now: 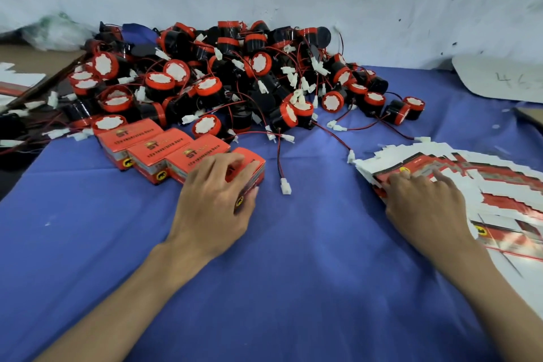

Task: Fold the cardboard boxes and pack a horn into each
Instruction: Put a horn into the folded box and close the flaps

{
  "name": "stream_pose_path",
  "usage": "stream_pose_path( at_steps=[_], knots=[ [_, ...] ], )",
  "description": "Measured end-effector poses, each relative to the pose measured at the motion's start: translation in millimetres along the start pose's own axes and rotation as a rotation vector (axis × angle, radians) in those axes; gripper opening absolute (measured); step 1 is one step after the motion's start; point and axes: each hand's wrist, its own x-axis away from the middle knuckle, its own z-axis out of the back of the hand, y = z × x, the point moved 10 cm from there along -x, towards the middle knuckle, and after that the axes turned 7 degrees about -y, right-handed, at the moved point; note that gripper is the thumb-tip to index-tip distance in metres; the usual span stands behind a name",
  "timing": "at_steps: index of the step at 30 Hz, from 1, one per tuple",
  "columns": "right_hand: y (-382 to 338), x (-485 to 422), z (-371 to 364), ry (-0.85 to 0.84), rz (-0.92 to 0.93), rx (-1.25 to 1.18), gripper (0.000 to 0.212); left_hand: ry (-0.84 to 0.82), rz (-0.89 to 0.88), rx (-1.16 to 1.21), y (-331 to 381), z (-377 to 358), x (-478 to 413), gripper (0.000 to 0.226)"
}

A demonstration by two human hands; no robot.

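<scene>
A big pile of black-and-red horns [235, 79] with red wires and white plugs lies at the back of the blue cloth. Three folded red boxes [155, 147] stand in a diagonal row in front of it. My left hand [214, 194] grips a fourth folded red box [252, 167] at the row's right end, fingers over its top and thumb at its front. My right hand [423, 200] rests on a fanned stack of flat red-and-white box blanks [470, 173], its fingers spread on the top blank.
The blue cloth [293, 258] covers the table. A loose plug on a wire [285, 185] lies between my hands. More flat white blanks [17, 79] lie far left. A white board with writing [499, 79] sits at the back right, below a marked white wall.
</scene>
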Motion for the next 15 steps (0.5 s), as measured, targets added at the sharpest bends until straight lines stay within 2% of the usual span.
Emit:
stream_pose_path(
  at_steps=[3, 5, 6, 8, 10, 11, 13, 15],
  knots=[
    [2.9, 12.5, 60.3, 0.427, 0.046, -0.147, 0.022, 0.091, -0.109, 0.158, 20.1, 18.1, 1.8, 0.032],
    [1.9, 20.1, 92.1, 0.602, 0.097, -0.284, 0.018, 0.143, -0.149, 0.358, 29.0, 30.0, 2.6, 0.029],
    [-3.9, 20.9, 99.2, 0.622, 0.141, -0.355, 0.016, 0.141, -0.116, 0.5, 27.1, 31.7, 2.6, 0.029],
    [-23.2, 12.7, 93.4, 0.523, 0.242, -0.501, 0.025, 0.07, 0.061, 0.87, 13.7, 21.3, 1.8, 0.033],
    [-40.2, -2.1, 68.0, 0.308, 0.285, -0.673, 0.037, -0.08, 0.323, 1.21, 1.9, -7.8, 5.0, 0.034],
    [-45.6, -8.3, 53.5, 0.201, 0.29, -0.733, 0.04, -0.135, 0.409, 1.255, -1.5, -17.6, 6.4, 0.034],
    [-49.4, -14.7, 29.8, 0.04, 0.301, -0.847, 0.043, -0.215, 0.419, 1.159, -4.4, -22.3, 5.1, 0.032],
    [-51.4, -14.5, 9.7, -0.113, 0.284, -1.019, 0.051, -0.348, 0.405, 1.181, 2.2, -28.8, 5.1, 0.023]
  ],
)
